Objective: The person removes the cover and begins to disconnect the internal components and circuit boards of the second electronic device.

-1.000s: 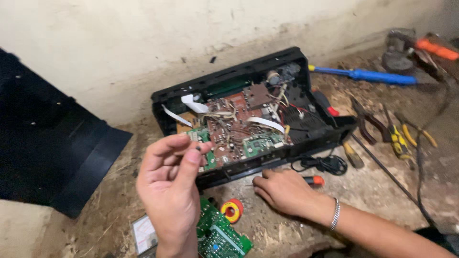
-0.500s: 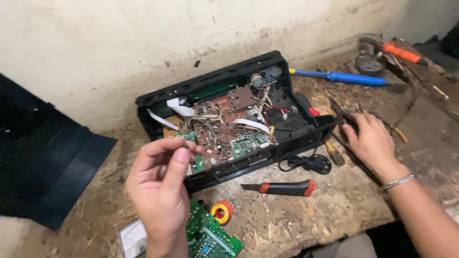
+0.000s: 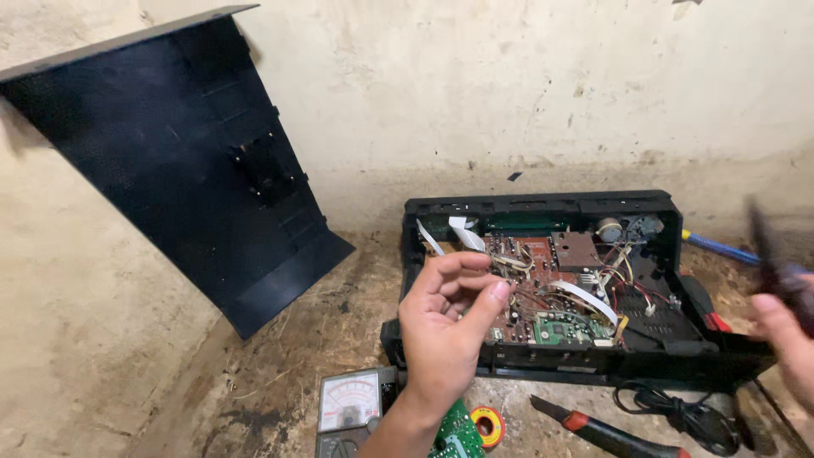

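Observation:
An open black electronics case (image 3: 543, 206) lies on the rough bench, with a brown circuit board (image 3: 543, 284), white ribbon cables and coloured wires inside. My left hand (image 3: 445, 331) hovers over the case's front left corner. Its thumb and forefinger are pinched together, and I cannot tell whether anything small sits between them. At the right edge of the view my right hand (image 3: 788, 339) is blurred and grips a dark-handled tool that looks like pliers (image 3: 766, 250), raised beside the case's right end.
A black cover panel (image 3: 212, 170) leans against the wall at left. In front of the case lie an analog meter (image 3: 348, 405), a green circuit board (image 3: 458, 434), a red-and-yellow tape roll (image 3: 487, 424), a red-and-black handled tool (image 3: 604, 430) and a coiled black cable (image 3: 678, 411). A blue screwdriver (image 3: 721, 248) lies behind the case at right.
My right hand left the bench in front of the case, reached the tools at the right and lifted a dark tool. My left hand stays pinched. The view swung left.

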